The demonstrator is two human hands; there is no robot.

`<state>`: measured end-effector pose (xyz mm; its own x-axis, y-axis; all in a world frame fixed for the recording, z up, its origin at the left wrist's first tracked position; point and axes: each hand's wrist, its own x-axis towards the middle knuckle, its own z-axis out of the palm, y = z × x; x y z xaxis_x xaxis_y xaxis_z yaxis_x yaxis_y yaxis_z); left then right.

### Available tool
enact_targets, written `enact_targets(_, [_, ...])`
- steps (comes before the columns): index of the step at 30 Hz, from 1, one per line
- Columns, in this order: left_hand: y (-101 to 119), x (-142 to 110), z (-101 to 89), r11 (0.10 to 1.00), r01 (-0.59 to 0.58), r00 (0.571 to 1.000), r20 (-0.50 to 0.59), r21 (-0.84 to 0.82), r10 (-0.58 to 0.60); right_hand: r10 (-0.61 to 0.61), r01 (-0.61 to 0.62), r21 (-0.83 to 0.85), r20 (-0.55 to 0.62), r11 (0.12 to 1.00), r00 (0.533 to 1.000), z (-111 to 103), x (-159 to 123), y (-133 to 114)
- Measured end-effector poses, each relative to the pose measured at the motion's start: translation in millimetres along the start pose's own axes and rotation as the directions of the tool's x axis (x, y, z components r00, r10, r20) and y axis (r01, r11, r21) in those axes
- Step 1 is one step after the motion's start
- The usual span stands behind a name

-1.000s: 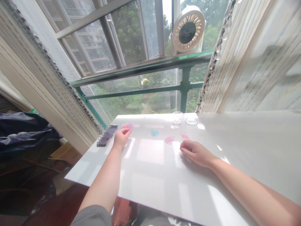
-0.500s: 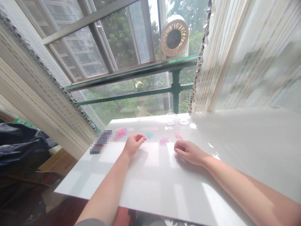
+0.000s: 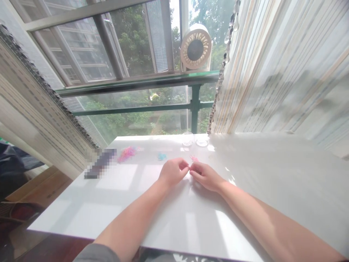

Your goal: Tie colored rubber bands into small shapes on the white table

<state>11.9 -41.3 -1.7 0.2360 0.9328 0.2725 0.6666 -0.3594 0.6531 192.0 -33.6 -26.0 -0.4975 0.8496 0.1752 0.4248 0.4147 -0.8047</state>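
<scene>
Over the middle of the white table (image 3: 131, 196), my left hand (image 3: 174, 171) and my right hand (image 3: 204, 175) meet at the fingertips. Both are closed in a pinch; anything between the fingers is too small to make out. Just behind my right hand lies a little heap of thin pink bands (image 3: 194, 158), partly covered by the fingers. A small cluster of light blue bands (image 3: 161, 156) rests to the left, beyond my left hand. Farther left is a larger mixed pile of pink, purple and orange bands (image 3: 127, 154).
Two round clear dishes (image 3: 187, 139) (image 3: 202, 142) stand at the table's far edge. A dark phone-like object (image 3: 102, 163), partly pixelated, lies at the left. Beyond are a round white fan (image 3: 195, 49) on the green railing (image 3: 136, 109) and curtains on both sides.
My left hand has moved right from the mixed pile, past the blue bands, to meet my right hand. One pink heap is now hidden by the hands. The view has shifted.
</scene>
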Motion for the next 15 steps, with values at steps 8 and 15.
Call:
enact_targets(8, [-8.4,-12.6,-0.7,0.998,-0.01,0.999,0.038,-0.058,0.012,0.0,0.0,-0.006,0.017,1.0,1.0,0.1,0.7,-1.6])
enact_targets(15, [-5.4,-13.0,3.6,0.997,-0.031,0.995,0.095,-0.077,0.038,-0.004,0.005,-0.035,0.042,0.999,0.999,-2.2,0.1,-4.6])
